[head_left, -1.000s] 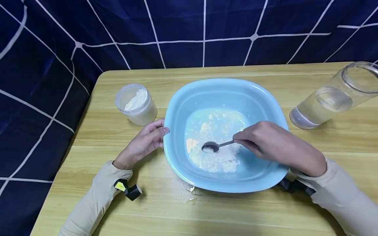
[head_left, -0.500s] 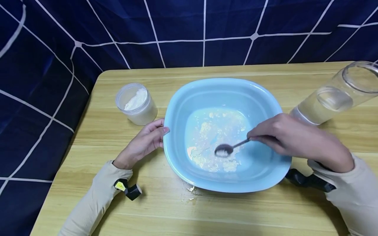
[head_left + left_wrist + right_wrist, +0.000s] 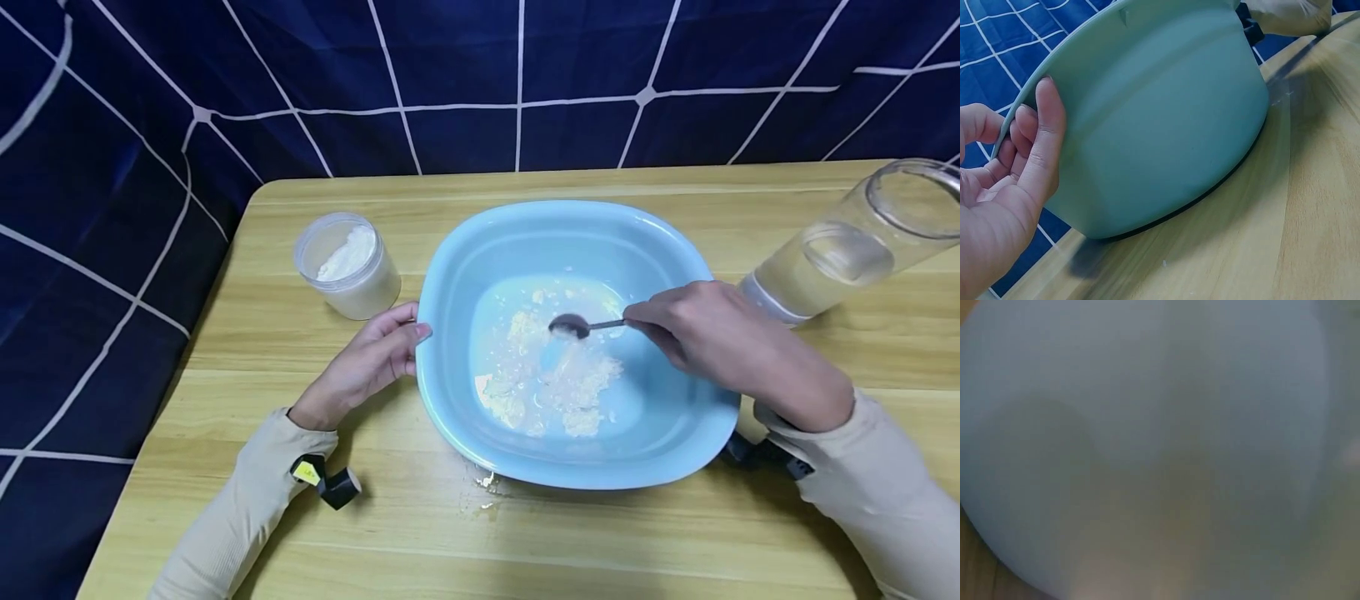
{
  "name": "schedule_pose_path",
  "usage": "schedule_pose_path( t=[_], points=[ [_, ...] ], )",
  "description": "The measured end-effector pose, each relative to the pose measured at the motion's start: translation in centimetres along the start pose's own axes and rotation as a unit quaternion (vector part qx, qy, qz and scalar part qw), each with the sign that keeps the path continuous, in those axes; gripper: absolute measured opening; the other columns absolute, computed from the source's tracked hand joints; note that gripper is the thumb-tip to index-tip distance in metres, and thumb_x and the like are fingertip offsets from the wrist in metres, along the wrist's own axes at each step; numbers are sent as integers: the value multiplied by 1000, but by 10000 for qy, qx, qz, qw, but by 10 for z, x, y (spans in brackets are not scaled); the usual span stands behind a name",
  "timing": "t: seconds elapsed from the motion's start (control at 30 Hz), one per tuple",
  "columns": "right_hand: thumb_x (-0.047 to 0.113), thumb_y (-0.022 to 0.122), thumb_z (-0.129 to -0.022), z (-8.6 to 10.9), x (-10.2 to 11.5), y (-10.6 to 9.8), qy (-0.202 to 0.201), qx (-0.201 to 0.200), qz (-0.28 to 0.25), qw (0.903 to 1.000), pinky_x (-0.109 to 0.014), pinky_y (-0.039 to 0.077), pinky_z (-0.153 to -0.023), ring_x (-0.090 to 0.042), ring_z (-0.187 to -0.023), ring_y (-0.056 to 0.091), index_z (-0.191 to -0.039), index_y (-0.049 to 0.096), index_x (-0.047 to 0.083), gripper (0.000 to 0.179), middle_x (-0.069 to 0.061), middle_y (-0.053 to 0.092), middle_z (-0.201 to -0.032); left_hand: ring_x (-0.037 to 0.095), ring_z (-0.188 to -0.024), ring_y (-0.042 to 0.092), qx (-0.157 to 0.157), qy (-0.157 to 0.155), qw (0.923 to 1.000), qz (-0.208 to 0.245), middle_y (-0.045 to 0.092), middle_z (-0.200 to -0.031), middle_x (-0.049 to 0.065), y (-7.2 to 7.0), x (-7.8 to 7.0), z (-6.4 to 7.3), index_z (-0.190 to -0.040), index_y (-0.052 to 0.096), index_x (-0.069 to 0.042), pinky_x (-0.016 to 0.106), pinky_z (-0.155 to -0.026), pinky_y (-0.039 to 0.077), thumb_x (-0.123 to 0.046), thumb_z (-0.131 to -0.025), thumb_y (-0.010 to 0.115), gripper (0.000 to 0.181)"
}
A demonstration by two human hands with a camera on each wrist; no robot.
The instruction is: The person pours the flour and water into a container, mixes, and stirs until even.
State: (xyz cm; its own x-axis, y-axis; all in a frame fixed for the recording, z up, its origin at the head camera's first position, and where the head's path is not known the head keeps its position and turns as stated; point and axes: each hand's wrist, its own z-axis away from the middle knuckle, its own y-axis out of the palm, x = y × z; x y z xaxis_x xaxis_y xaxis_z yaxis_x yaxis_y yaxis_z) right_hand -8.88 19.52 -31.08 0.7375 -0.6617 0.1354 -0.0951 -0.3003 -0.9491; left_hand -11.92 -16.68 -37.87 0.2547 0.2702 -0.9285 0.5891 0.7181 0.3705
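A light blue plastic basin (image 3: 667, 442) stands on the wooden table, with wet white powder (image 3: 577, 387) and clumps spread over its floor. My left hand (image 3: 375, 354) grips the basin's left rim; in the left wrist view its thumb and curled fingers (image 3: 1050, 125) hold the rim from both sides. Over the basin my right hand (image 3: 720, 333) pinches the handle of a dark metal spoon (image 3: 572, 326), whose bowl points left, right at the mixture and slightly blurred. The right wrist view is filled by the blurred basin wall (image 3: 1147, 375), and that hand's fingers are not clear there.
Left of the basin stands an open clear jar (image 3: 348, 267) of white powder. A tall glass container (image 3: 832, 250) part full of liquid stands at the right, behind my right hand. Small wet spots (image 3: 486, 483) lie on the table (image 3: 420, 542) before the basin. A blue gridded cloth (image 3: 450, 83) hangs behind.
My right hand first moves right with the spoon, then the spoon's bowl swings toward the far side of the mixture. The clumps have shifted a little. My left hand stays on the rim.
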Motion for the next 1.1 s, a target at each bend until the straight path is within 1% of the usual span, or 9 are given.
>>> schedule_pose_path(
  t=[0.1,0.2,0.3,0.43,0.57,0.77,0.87,1.0,1.1],
  points=[
    [5,73,-83,3,-4,-6,-195,-74,-213,9996,-23,53,-51,-5,-65,62,-88,73,14,10,7,68,-78,13,-71,62,-11,-13,10000,-14,58,-90,5,0,0,0,-106,56,-6,23,-63,58,-1,-98,37,21],
    [13,68,-90,5,-7,-10,-824,98,-809,9933,-15,54,-62,-3,-74,65,-91,74,15,6,10,70,-83,13,-71,63,4,-9,10000,-32,58,-90,5,1,-1,0,-107,56,-5,23,-62,57,-1,-98,37,21],
    [7,70,-87,5,-7,-7,-1117,393,-1122,9866,-13,53,-65,-1,-75,65,-91,73,15,9,12,69,-84,13,-71,63,34,4,10000,-24,59,-90,5,1,-2,0,-107,55,-5,23,-62,57,-2,-98,37,21],
    [-8,73,-73,0,-1,-1,-737,267,-655,9948,-22,54,-56,-3,-71,63,-89,71,14,28,9,68,-81,13,-70,62,40,17,10000,7,58,-89,5,0,-1,0,-105,56,-6,23,-61,57,-2,-98,37,20],
    [-9,74,-70,-1,-2,1,-439,-57,-301,9986,-29,57,-55,-10,-71,66,-91,72,12,30,3,70,-82,13,-71,62,42,20,10000,8,58,-89,5,1,-1,0,-104,56,-6,23,-61,57,-1,-98,37,21],
    [-7,77,-66,7,-14,-9,-798,283,-662,9942,-16,54,-65,0,-76,64,-87,74,18,33,15,68,-84,13,-71,62,69,23,10000,-8,58,-89,5,1,-2,-1,-104,56,-6,22,-61,57,-2,-98,38,20],
    [-7,77,-67,9,-18,-10,-628,342,-536,9960,-15,53,-59,1,-72,61,-85,73,19,32,16,67,-81,12,-70,62,80,20,10000,2,59,-88,5,0,-2,-2,-105,56,-6,22,-61,57,-2,-98,38,20],
    [-8,75,-67,7,-17,-10,-138,52,-67,9999,-22,49,-47,0,-62,54,-82,71,18,30,11,65,-75,13,-71,62,93,8,10000,33,59,-89,5,-1,-1,-1,-105,56,-6,22,-62,57,-2,-99,37,21],
    [-7,74,-69,6,-12,-10,-208,125,-152,9996,-20,47,-47,3,-61,49,-80,68,20,29,13,62,-72,12,-71,62,86,10,9999,54,59,-88,5,-1,0,0,-105,56,-6,22,-62,57,-2,-99,37,21]
  ],
)
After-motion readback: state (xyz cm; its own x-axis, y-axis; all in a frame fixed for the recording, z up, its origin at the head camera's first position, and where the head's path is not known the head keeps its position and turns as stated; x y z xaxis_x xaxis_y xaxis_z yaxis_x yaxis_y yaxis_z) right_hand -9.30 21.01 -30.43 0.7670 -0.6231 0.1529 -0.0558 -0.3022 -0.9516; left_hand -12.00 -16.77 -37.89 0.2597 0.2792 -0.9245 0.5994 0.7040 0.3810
